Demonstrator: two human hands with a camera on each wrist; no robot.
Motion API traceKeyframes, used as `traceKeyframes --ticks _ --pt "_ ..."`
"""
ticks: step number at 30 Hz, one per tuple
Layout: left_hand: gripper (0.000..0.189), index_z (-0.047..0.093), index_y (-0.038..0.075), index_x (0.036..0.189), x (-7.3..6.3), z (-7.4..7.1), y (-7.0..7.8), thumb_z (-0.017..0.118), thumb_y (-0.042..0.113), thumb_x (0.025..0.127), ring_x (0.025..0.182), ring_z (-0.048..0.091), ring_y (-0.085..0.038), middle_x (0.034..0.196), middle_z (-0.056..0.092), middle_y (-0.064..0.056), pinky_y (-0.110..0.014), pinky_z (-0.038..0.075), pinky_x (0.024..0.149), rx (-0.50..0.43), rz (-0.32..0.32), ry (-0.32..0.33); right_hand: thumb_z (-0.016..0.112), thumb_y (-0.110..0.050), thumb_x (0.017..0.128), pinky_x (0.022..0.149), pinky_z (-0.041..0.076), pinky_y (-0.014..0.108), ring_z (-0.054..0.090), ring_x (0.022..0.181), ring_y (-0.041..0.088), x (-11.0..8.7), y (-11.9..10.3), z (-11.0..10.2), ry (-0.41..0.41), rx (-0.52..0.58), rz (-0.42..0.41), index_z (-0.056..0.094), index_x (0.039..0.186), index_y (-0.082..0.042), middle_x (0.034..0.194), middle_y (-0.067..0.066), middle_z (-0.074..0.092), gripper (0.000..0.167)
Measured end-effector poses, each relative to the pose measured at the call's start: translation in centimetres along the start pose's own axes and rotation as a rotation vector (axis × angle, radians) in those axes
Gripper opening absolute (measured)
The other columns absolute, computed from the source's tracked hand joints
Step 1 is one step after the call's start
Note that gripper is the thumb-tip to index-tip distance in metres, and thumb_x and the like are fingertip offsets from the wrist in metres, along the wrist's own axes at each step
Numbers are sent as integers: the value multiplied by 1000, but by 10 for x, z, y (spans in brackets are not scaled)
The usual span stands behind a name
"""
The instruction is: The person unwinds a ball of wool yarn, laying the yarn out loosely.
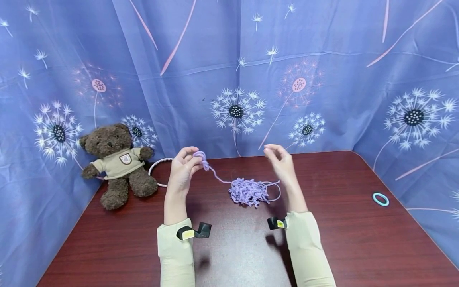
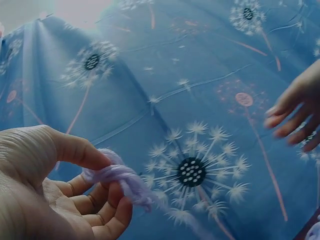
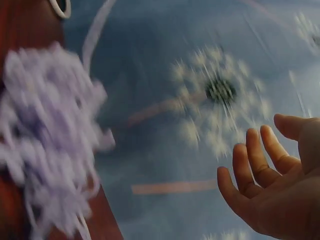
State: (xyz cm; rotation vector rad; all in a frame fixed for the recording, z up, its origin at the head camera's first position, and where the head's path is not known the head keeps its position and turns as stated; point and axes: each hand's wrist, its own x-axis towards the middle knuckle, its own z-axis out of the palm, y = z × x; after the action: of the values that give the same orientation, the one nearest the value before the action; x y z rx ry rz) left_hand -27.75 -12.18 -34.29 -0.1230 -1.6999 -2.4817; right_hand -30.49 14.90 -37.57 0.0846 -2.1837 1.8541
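Between thumb and fingers, my left hand pinches a small looped bundle of lilac yarn, held up over the back of the table. A single strand runs from it down to a tangled lilac yarn pile on the tabletop, with loose loops at its right side. My right hand is raised to the right of the pile, apart from it. In the right wrist view its fingers are loosely bent with nothing in them, and the yarn pile shows blurred at the left.
A brown teddy bear in a beige shirt sits at the back left, with a white ring-shaped cord beside it. A turquoise ring lies on the right of the dark red table. Blue curtains hang behind.
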Motion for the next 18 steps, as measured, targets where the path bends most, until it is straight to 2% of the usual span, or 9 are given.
traceKeyframes --ticks 4,6,9,10,13,16,18 --pt "23 55 3 101 0 8 -3 51 -15 87 73 59 -7 77 62 6 -18 52 67 22 -7 -22 60 -21 96 98 50 34 60 106 19 -12 -7 35 -199 -75 -62 62 122 -5 118 15 66 31" --pt "23 54 2 101 0 11 -4 51 -16 86 73 58 -7 77 62 6 -18 52 67 26 -7 -26 60 -19 96 98 51 38 61 109 30 -19 -9 53 -324 -66 -96 62 124 -3 121 19 65 32" --pt "23 55 1 101 0 14 -5 51 -16 86 72 58 -6 77 62 6 -18 51 67 34 -7 -32 59 -15 97 93 54 31 64 108 33 -29 -11 74 -483 -39 -127 61 124 2 120 23 65 32" --pt "23 55 1 101 0 14 -5 52 -16 86 72 58 -6 77 62 6 -18 51 67 37 -5 -34 58 -14 97 90 55 28 66 105 30 -32 -11 78 -518 -28 -128 61 123 3 117 24 66 31" --pt "24 55 4 99 -1 13 -5 52 -15 86 73 58 -6 77 62 6 -18 51 66 38 -5 -34 57 -11 97 79 54 21 68 94 17 -36 -11 83 -539 -22 -146 65 114 6 105 25 70 26" --pt "25 56 7 97 -1 10 -4 52 -15 87 72 59 -6 77 62 6 -18 52 66 30 -1 -25 57 -12 97 72 53 24 64 80 6 -34 -12 77 -479 -43 -158 68 106 5 92 25 70 22" --pt "26 57 9 95 -1 7 -3 52 -15 87 72 59 -7 77 61 6 -18 53 66 21 3 -14 57 -12 97 70 53 26 61 75 5 -30 -12 69 -427 -46 -151 69 104 5 90 25 69 22"
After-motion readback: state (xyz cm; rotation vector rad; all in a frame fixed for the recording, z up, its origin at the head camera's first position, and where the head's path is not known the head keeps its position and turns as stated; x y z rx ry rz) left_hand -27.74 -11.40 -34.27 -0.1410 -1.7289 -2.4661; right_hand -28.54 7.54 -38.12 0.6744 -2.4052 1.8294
